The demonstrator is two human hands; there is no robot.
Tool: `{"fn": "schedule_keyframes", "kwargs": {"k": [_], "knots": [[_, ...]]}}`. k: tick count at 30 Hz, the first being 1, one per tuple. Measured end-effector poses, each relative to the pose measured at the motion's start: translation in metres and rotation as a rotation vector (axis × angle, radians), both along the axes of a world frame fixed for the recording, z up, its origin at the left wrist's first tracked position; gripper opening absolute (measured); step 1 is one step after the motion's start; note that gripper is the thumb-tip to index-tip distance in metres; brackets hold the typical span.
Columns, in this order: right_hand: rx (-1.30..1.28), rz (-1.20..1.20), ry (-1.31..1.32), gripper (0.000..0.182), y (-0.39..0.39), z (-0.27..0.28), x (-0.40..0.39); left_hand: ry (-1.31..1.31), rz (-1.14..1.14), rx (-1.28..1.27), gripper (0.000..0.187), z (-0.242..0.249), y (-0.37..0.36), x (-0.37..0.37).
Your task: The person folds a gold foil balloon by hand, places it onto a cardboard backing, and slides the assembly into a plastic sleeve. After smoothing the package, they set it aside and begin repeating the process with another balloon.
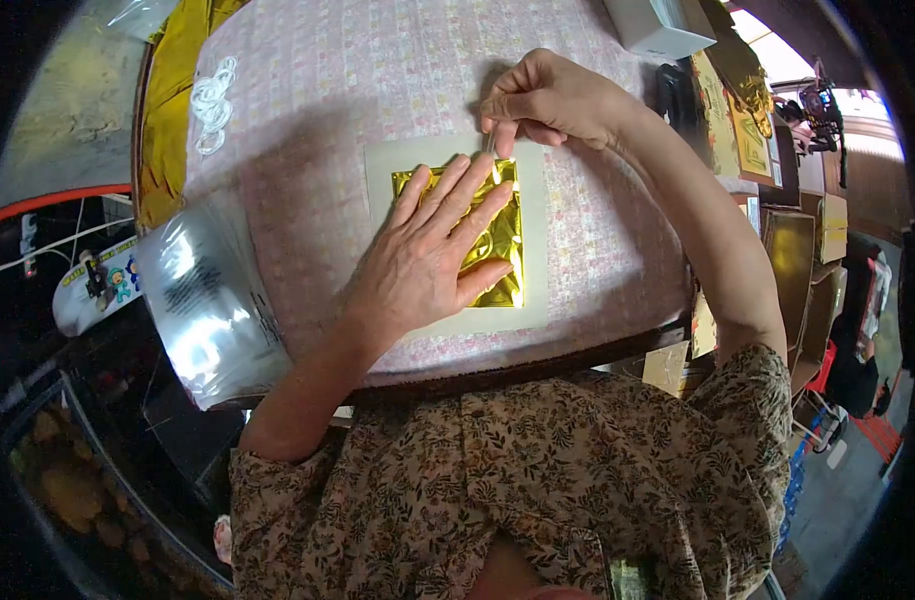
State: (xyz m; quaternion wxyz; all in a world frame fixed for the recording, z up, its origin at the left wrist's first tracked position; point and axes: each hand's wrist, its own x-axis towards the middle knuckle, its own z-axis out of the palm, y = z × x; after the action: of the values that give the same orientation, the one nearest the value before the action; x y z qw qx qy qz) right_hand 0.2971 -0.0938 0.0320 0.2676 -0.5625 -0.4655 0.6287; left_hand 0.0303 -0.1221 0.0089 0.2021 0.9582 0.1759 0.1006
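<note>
A shiny gold foil sheet lies on a larger pale square sheet on the cloth-covered table. My left hand rests flat on the foil with its fingers spread, hiding much of it. Just above the foil's top right corner is my right hand, its thumb and index finger pinched together. Something thin and clear shows below those fingertips, near my left fingertips; it is too small to name.
White rings lie at the table's upper left. Clear plastic bags hang over the left edge. A white box stands at the top right, with a black object below it. Cardboard boxes stand at right.
</note>
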Motion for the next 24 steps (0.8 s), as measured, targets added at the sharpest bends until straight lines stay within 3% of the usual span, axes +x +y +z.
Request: {"fn": "schedule_keyframes", "kwargs": {"k": [8,14,24], "knots": [[-0.083,-0.027,0.054,0.019,0.0,-0.004,-0.002,0.018,-0.004,0.006,0.081,-0.002,0.001,0.001],[-0.078,-0.178,0.034,0.021,-0.012,-0.006,0.01,0.021,-0.001,-0.039,0.082,-0.001,0.0,0.001],[0.036,-0.099,-0.183,0.025,-0.026,0.011,0.011,0.001,0.006,0.003,0.078,-0.001,0.0,0.002]]}}
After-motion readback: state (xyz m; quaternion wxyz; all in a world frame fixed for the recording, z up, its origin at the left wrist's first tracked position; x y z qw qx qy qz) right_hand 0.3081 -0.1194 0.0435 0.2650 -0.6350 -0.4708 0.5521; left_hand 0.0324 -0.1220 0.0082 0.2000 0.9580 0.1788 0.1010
